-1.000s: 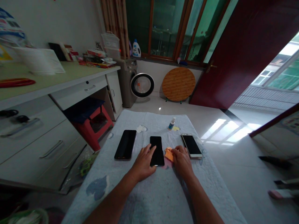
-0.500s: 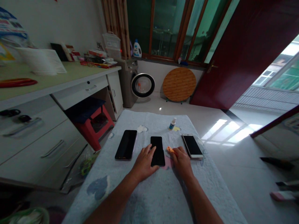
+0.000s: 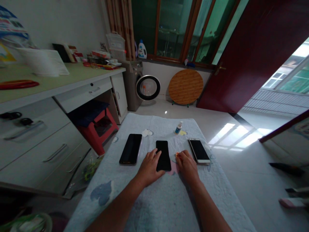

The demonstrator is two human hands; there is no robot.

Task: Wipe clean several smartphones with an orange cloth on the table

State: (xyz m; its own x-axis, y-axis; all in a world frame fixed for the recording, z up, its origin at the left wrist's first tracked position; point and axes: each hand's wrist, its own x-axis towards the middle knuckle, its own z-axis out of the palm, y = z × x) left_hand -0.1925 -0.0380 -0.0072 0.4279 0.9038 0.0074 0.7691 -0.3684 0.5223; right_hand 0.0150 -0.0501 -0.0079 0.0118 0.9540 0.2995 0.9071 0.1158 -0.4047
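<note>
A black smartphone [image 3: 164, 158] lies face up in the middle of the cloth-covered table. My left hand [image 3: 150, 166] grips it at its left side, with the fingertips on the screen and the thumb at the lower edge. Just right of that phone, my right hand [image 3: 187, 165] is closed on a small orange object [image 3: 177, 154]. Fingers cover most of it, so its kind is hidden. A larger dark phone [image 3: 130, 149] lies to the left, and a white-framed phone [image 3: 199, 150] to the right. Behind them stands a small spray bottle [image 3: 178, 128] with a white cap.
A pale blue patterned cloth [image 3: 159, 199] covers the table. Left stands a desk [image 3: 82, 75] with drawers, a red stool [image 3: 102, 132] partly under it. Beyond are a washing machine [image 3: 132, 87] with its door open, a round wooden tabletop [image 3: 185, 87] and a dark red door [image 3: 231, 64].
My right hand has turned and its fingers have drawn in, so less of the orange object shows. My left hand and the phones keep their places.
</note>
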